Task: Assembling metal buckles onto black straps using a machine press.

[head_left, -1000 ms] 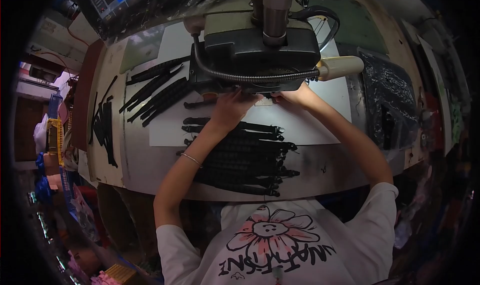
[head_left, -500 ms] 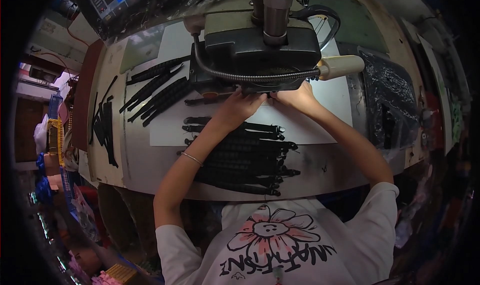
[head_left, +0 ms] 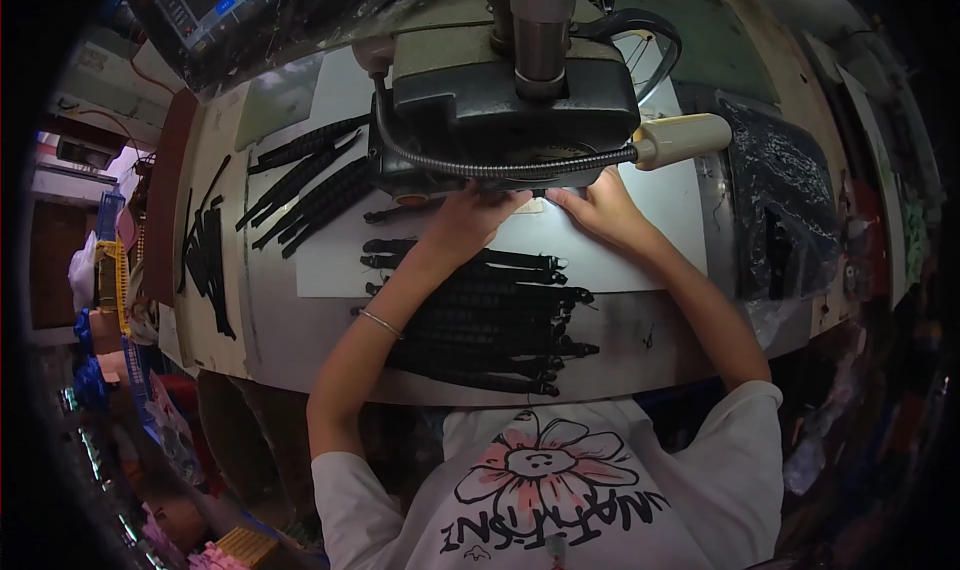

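Over the last second almost nothing had moved: both hands stayed pressed flat at the near edge of the dark sewing machine (head_left: 510, 110), with only a slight drawing together of the two. The left hand (head_left: 468, 220) lay with its fingers narrow and stretched forward under the machine head, and the right hand (head_left: 598, 208) lay beside it, fingers likewise close together. Between them they held down a small pale piece (head_left: 530, 206) on the white work sheet (head_left: 640, 255), just below the needle area; the needle itself was hidden by the machine body. By the look of it, the piece was being guided steadily rather than picked up or released.

A pile of black straps (head_left: 490, 315) lay on the counter (head_left: 300, 340) near the person, under the left forearm, which wore a thin bracelet (head_left: 381, 323). More black strips (head_left: 305, 180) fanned out at far left. A flexible metal lamp arm (head_left: 500, 167) with a cream-coloured head (head_left: 680, 138) curved across just above the hands, crowding the view. Black plastic bags (head_left: 785, 205) sat at right.
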`<state>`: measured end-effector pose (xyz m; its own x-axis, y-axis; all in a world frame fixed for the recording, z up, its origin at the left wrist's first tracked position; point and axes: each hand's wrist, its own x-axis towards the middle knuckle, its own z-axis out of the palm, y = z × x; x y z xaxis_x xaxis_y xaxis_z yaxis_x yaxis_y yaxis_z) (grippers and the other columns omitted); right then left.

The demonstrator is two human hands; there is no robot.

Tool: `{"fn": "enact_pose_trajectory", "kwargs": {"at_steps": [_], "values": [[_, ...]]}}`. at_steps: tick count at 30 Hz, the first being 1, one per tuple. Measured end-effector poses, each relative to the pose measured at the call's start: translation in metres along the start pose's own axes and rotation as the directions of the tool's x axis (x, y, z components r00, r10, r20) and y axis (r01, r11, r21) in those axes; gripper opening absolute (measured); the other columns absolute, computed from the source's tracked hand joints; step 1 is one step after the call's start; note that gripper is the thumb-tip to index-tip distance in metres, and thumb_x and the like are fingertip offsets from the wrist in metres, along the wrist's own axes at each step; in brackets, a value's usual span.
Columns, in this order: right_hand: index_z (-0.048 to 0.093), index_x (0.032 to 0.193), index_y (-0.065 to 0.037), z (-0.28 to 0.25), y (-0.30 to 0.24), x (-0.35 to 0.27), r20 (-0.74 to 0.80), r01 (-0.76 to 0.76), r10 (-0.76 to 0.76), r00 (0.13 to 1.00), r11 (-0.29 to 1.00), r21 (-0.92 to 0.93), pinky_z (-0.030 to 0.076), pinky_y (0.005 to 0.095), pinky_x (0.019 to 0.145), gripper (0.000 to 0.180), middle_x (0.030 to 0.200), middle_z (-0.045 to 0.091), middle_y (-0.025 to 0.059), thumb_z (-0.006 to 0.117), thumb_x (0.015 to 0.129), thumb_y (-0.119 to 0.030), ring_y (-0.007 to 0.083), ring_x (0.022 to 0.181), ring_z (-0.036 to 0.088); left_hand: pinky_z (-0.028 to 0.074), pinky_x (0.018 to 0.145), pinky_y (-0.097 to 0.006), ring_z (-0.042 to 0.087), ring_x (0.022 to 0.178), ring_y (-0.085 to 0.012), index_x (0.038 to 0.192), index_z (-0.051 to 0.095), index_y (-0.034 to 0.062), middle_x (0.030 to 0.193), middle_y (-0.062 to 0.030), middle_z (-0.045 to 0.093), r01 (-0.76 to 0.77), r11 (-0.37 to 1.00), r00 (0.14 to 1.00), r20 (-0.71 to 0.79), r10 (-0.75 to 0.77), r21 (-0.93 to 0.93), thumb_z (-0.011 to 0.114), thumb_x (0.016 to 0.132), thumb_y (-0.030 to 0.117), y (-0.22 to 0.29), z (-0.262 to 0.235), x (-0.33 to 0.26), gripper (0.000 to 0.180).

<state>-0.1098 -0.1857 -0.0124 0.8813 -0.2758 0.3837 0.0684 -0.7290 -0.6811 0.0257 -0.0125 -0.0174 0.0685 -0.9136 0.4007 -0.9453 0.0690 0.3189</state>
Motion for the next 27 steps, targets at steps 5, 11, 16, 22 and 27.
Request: {"fn": "enact_pose_trajectory", "kwargs": {"at_steps": [5, 11, 16, 22, 27], "values": [[0.063, 0.097, -0.003, 0.002, 0.004, -0.004, 0.009, -0.015, 0.016, 1.000, 0.997, -0.078, 0.035, 0.0393, 0.086, 0.026, 0.097, 0.060, 0.0157, 0.066, 0.076, -0.018, 0.0332, 0.094, 0.050, 0.044, 0.082, -0.032, 0.059, 0.088, -0.0205, 0.103, 0.060, 0.0067, 0.090, -0.0039, 0.062, -0.085, 0.987, 0.995, -0.031, 0.091, 0.139, 0.056, 0.075, 0.004, 0.006, -0.003, 0.006, 0.028], [0.060, 0.079, -0.003, 0.006, -0.001, -0.004, -0.049, -0.014, 0.012, 0.999, 0.999, -0.050, 0.034, 0.0368, 0.079, 0.018, 0.090, 0.057, 0.0099, 0.069, 0.069, -0.015, 0.0279, 0.094, 0.048, 0.050, 0.071, -0.028, 0.061, 0.076, -0.0177, 0.099, 0.058, 0.0048, 0.084, -0.0037, 0.061, -0.037, 0.924, 0.993, -0.089, 0.076, 0.380, 0.056, 0.075, 0.005, 0.016, 0.007, 0.010, 0.025], [0.065, 0.073, -0.002, 0.005, -0.016, -0.007, -0.118, 0.013, -0.033, 0.992, 0.986, -0.169, 0.035, 0.0381, 0.071, 0.013, 0.072, 0.056, 0.0120, 0.066, 0.073, -0.015, 0.0289, 0.080, 0.049, 0.050, 0.076, -0.030, 0.059, 0.090, -0.0216, 0.113, 0.054, 0.0014, 0.099, -0.0087, 0.057, -0.027, 0.901, 0.999, 0.042, 0.010, 0.433, 0.055, 0.072, 0.003, 0.033, -0.003, 0.005, 0.041], [0.066, 0.074, -0.003, 0.008, -0.015, -0.009, -0.146, 0.032, -0.054, 0.988, 0.988, -0.152, 0.039, 0.0384, 0.061, 0.008, 0.065, 0.057, 0.0116, 0.064, 0.073, -0.011, 0.0297, 0.068, 0.053, 0.042, 0.091, -0.037, 0.052, 0.102, -0.0275, 0.120, 0.049, -0.0006, 0.110, -0.0131, 0.053, 0.010, 0.942, 0.998, 0.060, -0.031, 0.335, 0.051, 0.072, -0.001, 0.039, -0.006, -0.001, 0.047], [0.064, 0.071, 0.000, 0.009, -0.015, -0.005, -0.125, -0.049, 0.032, 0.992, 0.990, -0.132, 0.041, 0.0410, 0.059, 0.012, 0.063, 0.058, 0.0146, 0.064, 0.071, -0.012, 0.0324, 0.064, 0.056, 0.039, 0.095, -0.039, 0.049, 0.108, -0.0306, 0.124, 0.045, -0.0011, 0.118, -0.0158, 0.049, 0.122, 0.965, 0.983, 0.108, -0.149, 0.231, 0.049, 0.070, -0.007, 0.038, -0.007, -0.006, 0.054]]}}
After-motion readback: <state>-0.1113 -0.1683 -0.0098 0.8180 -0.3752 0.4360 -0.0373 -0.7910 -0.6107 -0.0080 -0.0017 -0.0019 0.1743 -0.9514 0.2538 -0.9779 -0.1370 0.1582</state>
